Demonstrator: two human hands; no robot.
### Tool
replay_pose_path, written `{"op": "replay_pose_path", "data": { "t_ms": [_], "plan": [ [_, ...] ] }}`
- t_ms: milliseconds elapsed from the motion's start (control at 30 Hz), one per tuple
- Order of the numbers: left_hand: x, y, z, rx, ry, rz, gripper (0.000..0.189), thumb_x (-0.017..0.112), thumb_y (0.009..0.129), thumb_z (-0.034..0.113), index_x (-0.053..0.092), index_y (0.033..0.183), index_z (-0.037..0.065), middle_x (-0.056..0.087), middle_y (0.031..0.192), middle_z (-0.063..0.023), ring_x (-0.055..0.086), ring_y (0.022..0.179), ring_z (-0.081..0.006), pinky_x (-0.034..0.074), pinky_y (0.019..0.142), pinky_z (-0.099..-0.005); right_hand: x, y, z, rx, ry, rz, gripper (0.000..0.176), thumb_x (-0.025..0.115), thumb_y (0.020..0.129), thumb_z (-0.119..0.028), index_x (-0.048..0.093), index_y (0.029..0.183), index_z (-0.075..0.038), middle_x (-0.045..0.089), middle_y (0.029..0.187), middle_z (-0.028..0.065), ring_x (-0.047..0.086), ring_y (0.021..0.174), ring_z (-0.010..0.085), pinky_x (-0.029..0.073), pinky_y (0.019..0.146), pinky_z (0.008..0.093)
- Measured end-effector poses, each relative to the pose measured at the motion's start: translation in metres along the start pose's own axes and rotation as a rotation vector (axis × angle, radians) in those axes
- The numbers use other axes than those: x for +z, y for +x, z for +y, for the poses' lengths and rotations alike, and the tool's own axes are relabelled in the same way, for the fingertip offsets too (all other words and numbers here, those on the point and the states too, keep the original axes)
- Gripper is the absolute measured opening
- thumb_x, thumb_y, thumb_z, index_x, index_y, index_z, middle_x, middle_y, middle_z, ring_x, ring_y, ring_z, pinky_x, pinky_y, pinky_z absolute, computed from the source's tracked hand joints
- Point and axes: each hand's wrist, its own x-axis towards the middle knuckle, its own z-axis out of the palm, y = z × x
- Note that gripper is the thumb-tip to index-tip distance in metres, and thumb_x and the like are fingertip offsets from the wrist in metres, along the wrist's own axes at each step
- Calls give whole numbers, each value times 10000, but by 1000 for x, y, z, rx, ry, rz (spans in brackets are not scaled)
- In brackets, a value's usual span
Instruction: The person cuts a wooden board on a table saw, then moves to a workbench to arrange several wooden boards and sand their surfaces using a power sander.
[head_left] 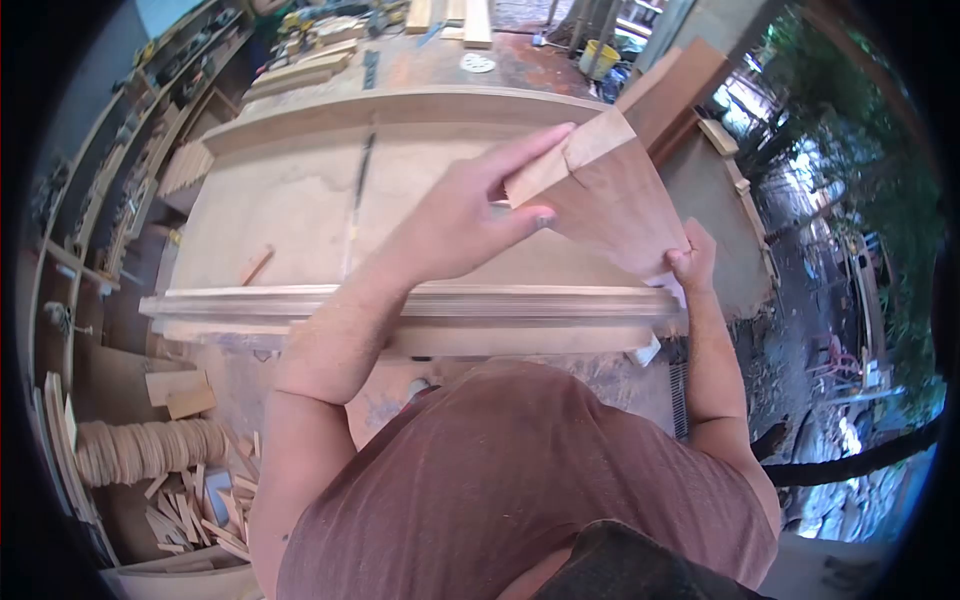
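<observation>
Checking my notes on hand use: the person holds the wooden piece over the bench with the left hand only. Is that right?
Not quite: both hands hold it. The left hand pinches the upper edge of the wooden piece, and the right hand grips its lower corner. It is held over the bench, as the head view shows.

Left arm reaches toward 1 o'clock, left hand (465,215) pinching thumb against extended fingers; right hand (692,262), at its 3 o'clock, curled closed.

Workbench (280,215): small wood offcut (257,266), long moulding strip (400,300) at near edge.
</observation>
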Motion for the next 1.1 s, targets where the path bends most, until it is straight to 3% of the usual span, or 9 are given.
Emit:
{"op": "replay_pose_path", "data": {
  "t_ms": [300, 433, 533, 700, 800, 900, 933, 1000, 1100],
  "plan": [
    [174, 148, -16, 101, 159, -173, 639, 641, 904, 117, 371, 1475, 18, 467, 1454, -160, 486, 1296, -218, 404, 1070, -359, -92, -72, 160, 148, 127, 172, 802, 631, 699, -799, 623, 780, -1, 573, 696, 130, 586, 652, 274, 462, 601, 380],
    [223, 189, -25, 65, 326, -91, 629, 669, 885, 179, 426, 1443, 20, 538, 1383, -171, 538, 1250, -225, 422, 1039, -354, -111, -93, 185, 258, 244, 136, 741, 659, 737, -732, 682, 856, -1, 628, 751, 147, 630, 707, 287, 483, 639, 376],
    [250, 211, -40, 81, 631, 17, 582, 681, 875, 233, 493, 1385, 25, 610, 1273, -170, 601, 1157, -248, 460, 978, -357, -115, -109, 193, 350, 258, 112, 847, 541, 766, -817, 686, 933, 1, 619, 750, 111, 616, 727, 212, 480, 657, 351],
    [263, 251, -62, 13, 860, 109, 476, 635, 890, 363, 622, 1230, 31, 691, 1060, -194, 685, 939, -313, 517, 840, -373, -114, -119, 189, 459, 57, 117, 536, 608, 869, -499, 690, 969, 21, 686, 822, 181, 672, 789, 253, 509, 710, 385],
    [259, 270, -93, -28, 770, 141, 452, 559, 927, 407, 665, 1165, 37, 692, 1018, -204, 685, 885, -329, 518, 804, -386, -112, -127, 206, 519, 175, 66, 449, 689, 816, -395, 696, 1035, -3, 696, 892, 230, 694, 820, 371, 526, 722, 403],
    [258, 292, -129, -164, 799, 72, 404, 554, 945, 388, 703, 1071, 34, 698, 933, -189, 684, 896, -305, 526, 790, -427, -101, -137, 249, 569, 65, -65, 475, 677, 834, -410, 685, 1059, 8, 697, 853, 231, 700, 797, 362, 523, 700, 412],
    [260, 296, -152, -138, 553, 107, 398, 536, 964, 366, 691, 1109, 29, 700, 941, -162, 676, 894, -259, 531, 786, -408, -99, -133, 258, 554, 76, -76, 475, 677, 834, -410, 685, 1059, 8, 697, 853, 231, 700, 797, 362, 523, 700, 412],
    [265, 307, -171, -118, 315, 148, 395, 517, 984, 345, 679, 1148, 25, 703, 950, -135, 669, 892, -212, 535, 781, -388, -97, -127, 274, 524, 262, -15, 488, 662, 850, -433, 689, 998, 31, 687, 774, 212, 689, 717, 311, 507, 644, 412],
    [287, 308, -189, -377, -124, 125, 411, 503, 1000, 318, 606, 1282, 38, 680, 1043, -74, 632, 924, -146, 538, 800, -336, -94, -117, 321, 688, 386, -203, 542, 639, 860, -490, 689, 967, 39, 666, 717, 143, 645, 657, 211, 485, 591, 386]
  ]
}}
